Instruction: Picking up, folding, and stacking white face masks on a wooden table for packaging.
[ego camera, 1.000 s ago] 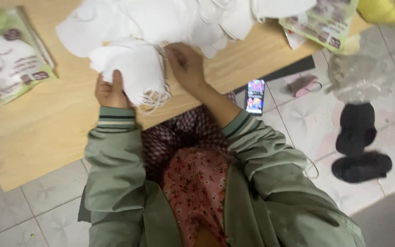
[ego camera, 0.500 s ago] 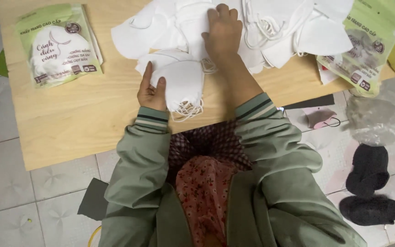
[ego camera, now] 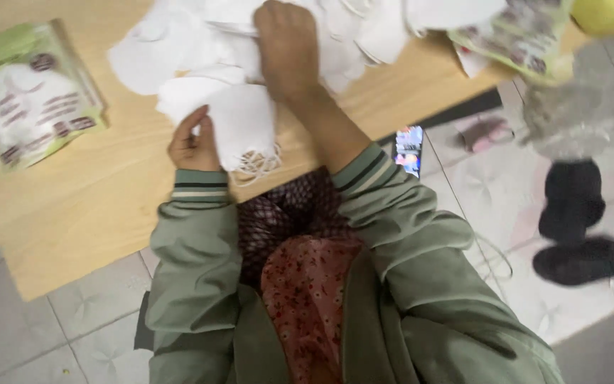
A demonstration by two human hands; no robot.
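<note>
Left hand (ego camera: pixel 193 142) unchanged since half second ago: fingers closed on stack of folded white face masks (ego camera: pixel 239 128) at near edge of wooden table (ego camera: pixel 94 213). Right hand (ego camera: pixel 287 46) has pushed deeper into loose mask pile (ego camera: pixel 179 50), fingers curled; hold unclear. Stack looks about to gain another.

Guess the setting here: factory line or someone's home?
Likely a home or small informal workspace, not a factory: a low wooden table on a tiled floor, black slippers beside it, and loose white face masks with green retail packs being sorted by hand.
</note>
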